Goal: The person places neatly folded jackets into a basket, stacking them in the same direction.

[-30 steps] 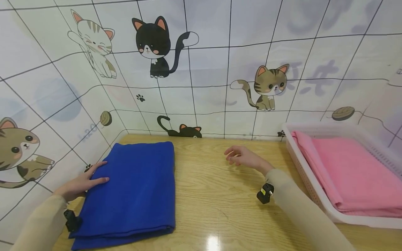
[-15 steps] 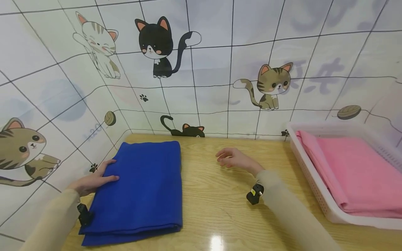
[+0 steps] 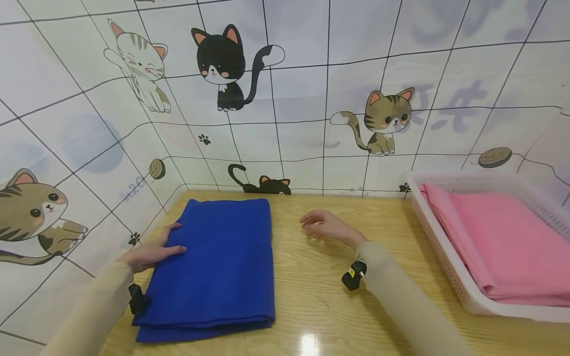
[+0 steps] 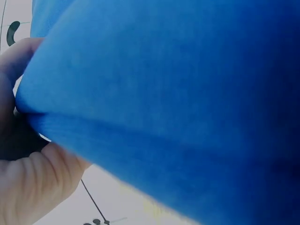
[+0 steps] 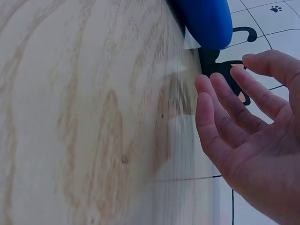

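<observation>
A folded blue cloth (image 3: 218,262) lies on the left part of the wooden table, its layers showing along the near edge. My left hand (image 3: 151,251) touches its left side, the thumb resting on top and the index finger extended along the edge. The other left fingers are hidden in the head view. Large in the left wrist view, the blue cloth (image 4: 150,93) fills most of the picture beside my left hand (image 4: 42,183). Above the table, right of the cloth and apart from it, hovers my right hand (image 3: 331,228), holding nothing, its fingers loosely bent.
At the right, a white plastic basket (image 3: 463,291) holds a folded pink cloth (image 3: 512,247). Behind the wooden table (image 3: 307,296) stands a wall (image 3: 303,143) with a grid and cartoon cats, and it continues along the left side.
My left hand and the blue cloth have moved to the right across the table. My right hand has shifted a little to the left, toward the cloth.
</observation>
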Demonstrator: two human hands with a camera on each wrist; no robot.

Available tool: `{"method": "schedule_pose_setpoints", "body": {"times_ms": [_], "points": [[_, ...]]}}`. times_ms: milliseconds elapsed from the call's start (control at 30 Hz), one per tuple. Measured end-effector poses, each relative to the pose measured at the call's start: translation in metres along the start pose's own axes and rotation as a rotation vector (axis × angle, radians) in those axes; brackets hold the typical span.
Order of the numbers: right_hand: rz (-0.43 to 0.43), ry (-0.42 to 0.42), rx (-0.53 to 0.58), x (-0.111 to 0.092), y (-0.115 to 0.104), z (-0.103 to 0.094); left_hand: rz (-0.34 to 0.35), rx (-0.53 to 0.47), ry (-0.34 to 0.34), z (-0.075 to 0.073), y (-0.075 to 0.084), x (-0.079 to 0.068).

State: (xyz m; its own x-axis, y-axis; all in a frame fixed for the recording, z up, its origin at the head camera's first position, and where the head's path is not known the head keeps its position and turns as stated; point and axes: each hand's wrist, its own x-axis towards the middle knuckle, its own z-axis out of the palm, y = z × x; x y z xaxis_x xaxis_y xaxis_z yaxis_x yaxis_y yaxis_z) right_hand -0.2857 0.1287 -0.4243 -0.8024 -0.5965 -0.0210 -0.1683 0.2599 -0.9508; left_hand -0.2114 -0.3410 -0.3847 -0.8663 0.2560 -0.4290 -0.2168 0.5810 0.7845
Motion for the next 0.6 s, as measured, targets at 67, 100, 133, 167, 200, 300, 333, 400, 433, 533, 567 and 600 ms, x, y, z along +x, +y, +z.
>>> {"method": "schedule_pose_setpoints", "body": {"times_ms": [67, 100, 133, 167, 200, 300, 333, 400, 433, 533, 567, 600], "points": [[-0.008, -0.010, -0.003, 0.000, 0.000, 0.002, 0.001, -0.007, -0.006, 0.002, 0.002, 0.003], [-0.011, -0.014, -0.005, 0.000, -0.001, 0.002, 0.005, -0.009, -0.010, 0.003, 0.003, 0.004], [-0.016, -0.019, -0.003, 0.000, -0.001, 0.003, 0.010, -0.009, -0.014, 0.004, 0.003, 0.005], [-0.017, -0.022, -0.001, 0.000, -0.001, 0.004, 0.013, -0.012, -0.019, 0.006, 0.004, 0.006], [-0.018, -0.024, 0.003, 0.000, 0.000, 0.005, 0.016, -0.018, -0.023, 0.007, 0.006, 0.006], [-0.010, -0.025, 0.008, -0.001, 0.002, 0.007, 0.021, -0.036, -0.052, 0.012, 0.009, 0.010], [-0.008, -0.027, 0.007, -0.001, 0.003, 0.007, 0.018, -0.043, -0.065, 0.014, 0.010, 0.011], [-0.002, -0.028, 0.006, -0.002, 0.005, 0.008, 0.005, -0.059, -0.083, 0.018, 0.013, 0.014], [0.003, -0.027, 0.006, -0.002, 0.006, 0.009, 0.001, -0.064, -0.092, 0.020, 0.014, 0.015], [0.011, -0.019, 0.015, -0.003, 0.006, 0.009, -0.007, -0.083, -0.109, 0.027, 0.020, 0.020], [0.015, -0.014, 0.020, -0.003, 0.006, 0.009, -0.007, -0.087, -0.112, 0.030, 0.022, 0.022], [0.020, -0.009, 0.027, -0.003, 0.006, 0.009, -0.004, -0.097, -0.115, 0.032, 0.024, 0.024]]}}
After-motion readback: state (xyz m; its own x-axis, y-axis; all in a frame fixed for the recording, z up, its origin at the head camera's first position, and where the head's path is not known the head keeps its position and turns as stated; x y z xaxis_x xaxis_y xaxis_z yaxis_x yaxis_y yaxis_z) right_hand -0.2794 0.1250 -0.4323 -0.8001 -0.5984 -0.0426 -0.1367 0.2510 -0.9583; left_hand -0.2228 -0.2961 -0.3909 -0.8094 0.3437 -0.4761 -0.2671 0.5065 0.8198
